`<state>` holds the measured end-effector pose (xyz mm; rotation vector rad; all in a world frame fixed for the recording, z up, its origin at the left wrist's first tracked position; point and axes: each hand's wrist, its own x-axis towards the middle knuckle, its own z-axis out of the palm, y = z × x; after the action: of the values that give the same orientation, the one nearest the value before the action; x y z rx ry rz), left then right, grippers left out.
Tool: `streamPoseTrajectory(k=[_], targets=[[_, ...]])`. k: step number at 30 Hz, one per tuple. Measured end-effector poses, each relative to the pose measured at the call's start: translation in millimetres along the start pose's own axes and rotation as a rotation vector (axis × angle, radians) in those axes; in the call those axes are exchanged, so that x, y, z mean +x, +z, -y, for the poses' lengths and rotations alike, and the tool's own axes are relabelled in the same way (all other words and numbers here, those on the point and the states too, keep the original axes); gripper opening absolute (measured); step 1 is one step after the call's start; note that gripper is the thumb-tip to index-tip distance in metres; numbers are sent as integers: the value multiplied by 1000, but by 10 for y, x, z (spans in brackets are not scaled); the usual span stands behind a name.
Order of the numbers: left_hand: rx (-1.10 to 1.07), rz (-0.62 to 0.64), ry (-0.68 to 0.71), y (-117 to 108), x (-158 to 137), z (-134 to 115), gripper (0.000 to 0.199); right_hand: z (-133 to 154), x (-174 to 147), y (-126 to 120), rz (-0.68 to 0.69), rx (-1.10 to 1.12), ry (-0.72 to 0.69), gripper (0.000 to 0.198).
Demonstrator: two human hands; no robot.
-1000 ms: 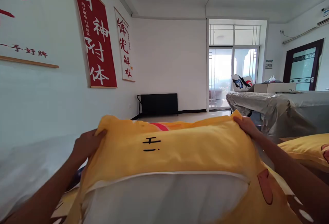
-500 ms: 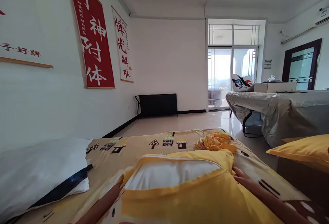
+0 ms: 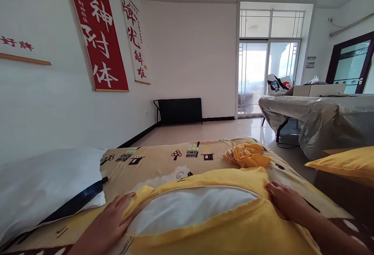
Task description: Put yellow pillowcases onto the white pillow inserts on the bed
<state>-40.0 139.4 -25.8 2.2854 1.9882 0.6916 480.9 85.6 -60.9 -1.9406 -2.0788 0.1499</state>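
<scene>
In front of me lies a yellow pillowcase (image 3: 228,220) with a long slit in its near-upper side. Through the slit a white pillow (image 3: 187,208) shows. My left hand (image 3: 117,212) grips the left edge of the case, thumb on the near side and fingers toward the far side. At the right edge, near the end of the slit, my right hand (image 3: 282,198) has its fingers curled onto the yellow cloth. The lower part of the case runs out of view.
Under everything spreads a patterned beige blanket (image 3: 163,157). A crumpled yellow cloth (image 3: 247,154) lies beyond the case. A white pillow with a dark band (image 3: 52,185) is at left, another yellow pillow (image 3: 347,165) at right. Farther back stands a plastic-covered table (image 3: 321,110).
My view has tilted down and more of both hands shows. The slit gapes lower in the view, and its left corner has shifted left and down with my left hand.
</scene>
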Motion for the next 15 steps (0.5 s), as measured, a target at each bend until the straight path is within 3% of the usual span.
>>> streamPoseTrajectory(k=[2, 5, 8, 12, 15], targets=[[-99, 30, 140, -46, -113, -300, 47, 420, -74, -187, -110, 79, -235, 31], [-165, 300, 330, -127, -246, -710, 41, 935, -174, -341, -20, 152, -542, 24], [-152, 425, 349, -65, -284, -785, 42, 1041, -192, -204, 71, 101, -499, 24], [-211, 431, 206, 152, -331, -425, 48, 772, -166, 102, 97, 71, -348, 41], [-178, 378, 161, 100, -340, -227, 52, 670, -110, -1, 76, -44, -412, 44]])
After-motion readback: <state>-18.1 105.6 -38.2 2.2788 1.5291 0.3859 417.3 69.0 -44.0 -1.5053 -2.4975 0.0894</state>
